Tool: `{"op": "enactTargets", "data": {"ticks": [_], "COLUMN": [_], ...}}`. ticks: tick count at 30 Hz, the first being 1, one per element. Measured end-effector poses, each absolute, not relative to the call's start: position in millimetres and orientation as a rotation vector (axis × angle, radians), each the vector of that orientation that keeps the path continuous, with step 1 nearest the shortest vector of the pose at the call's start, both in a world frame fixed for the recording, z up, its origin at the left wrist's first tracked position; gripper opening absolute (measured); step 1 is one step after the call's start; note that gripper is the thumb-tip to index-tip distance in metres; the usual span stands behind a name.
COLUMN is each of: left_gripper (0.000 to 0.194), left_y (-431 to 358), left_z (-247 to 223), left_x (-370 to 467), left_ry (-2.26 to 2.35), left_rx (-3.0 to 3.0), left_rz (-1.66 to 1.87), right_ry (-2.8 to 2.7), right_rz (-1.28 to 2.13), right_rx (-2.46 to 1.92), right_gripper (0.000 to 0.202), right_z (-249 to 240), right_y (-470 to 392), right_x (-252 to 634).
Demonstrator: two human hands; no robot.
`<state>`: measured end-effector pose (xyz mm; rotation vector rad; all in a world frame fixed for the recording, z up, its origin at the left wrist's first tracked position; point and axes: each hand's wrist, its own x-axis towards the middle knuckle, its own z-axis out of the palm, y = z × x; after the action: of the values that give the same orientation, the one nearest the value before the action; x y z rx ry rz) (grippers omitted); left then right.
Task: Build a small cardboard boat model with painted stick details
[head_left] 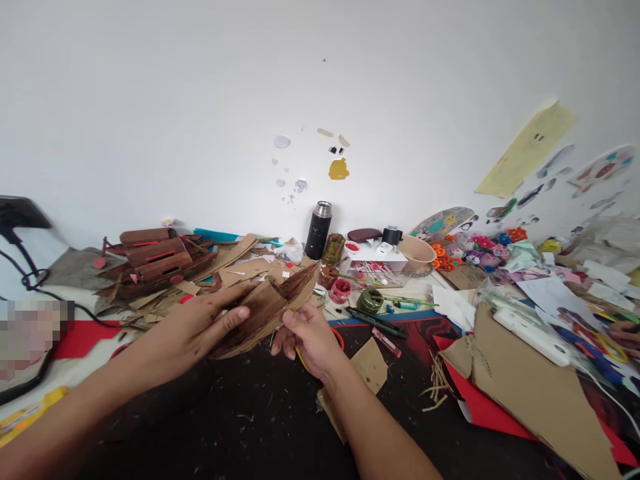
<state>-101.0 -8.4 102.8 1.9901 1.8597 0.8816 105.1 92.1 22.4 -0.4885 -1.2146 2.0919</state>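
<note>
A brown-painted cardboard boat (261, 308) with a pointed end tilts up to the right above the dark desk mat. My left hand (213, 327) is closed round its left part, the thumb lying on top. At the boat's near right edge, the thumb and fingers of my right hand (310, 337) pinch the cardboard. Part of a red and yellow ring (340, 339) shows behind my right hand; what it belongs to is hidden. Another brown cardboard boat (159, 259) with curved roofs stands at the back left among cardboard scraps (241, 272).
A black thermos flask (319, 231) stands by the wall, near open paint jars (341, 291) and a beige bowl (419, 252). Right of the mat lie a large cardboard sheet (530, 380), red paper (493, 410) and a white glue gun-like tool (531, 335). A yellow tool (33, 413) lies at lower left.
</note>
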Motion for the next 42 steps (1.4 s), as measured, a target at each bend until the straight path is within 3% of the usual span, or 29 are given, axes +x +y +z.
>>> {"op": "enactTargets", "data": {"ticks": [6,29,42], "left_gripper": [0.067,0.051,0.065], "left_y": [-7,-8,-7], "left_z": [114,119,109], "left_x": [-103,-123,-122], "left_ry": [1.801,1.563,1.581], "left_rx": [1.859,1.837,1.863], "left_rz": [1.016,0.922,0.715], "right_ry": [-1.240,-1.212,-1.135], "right_rz": [2.139,2.147,2.178], "right_rx": [-0.456,-0.534,-0.526], "right_gripper": [0.057,0.062,0.064], "right_z": [23,20,17], "right_y": [87,89,89], "right_x": [105,105,105]}}
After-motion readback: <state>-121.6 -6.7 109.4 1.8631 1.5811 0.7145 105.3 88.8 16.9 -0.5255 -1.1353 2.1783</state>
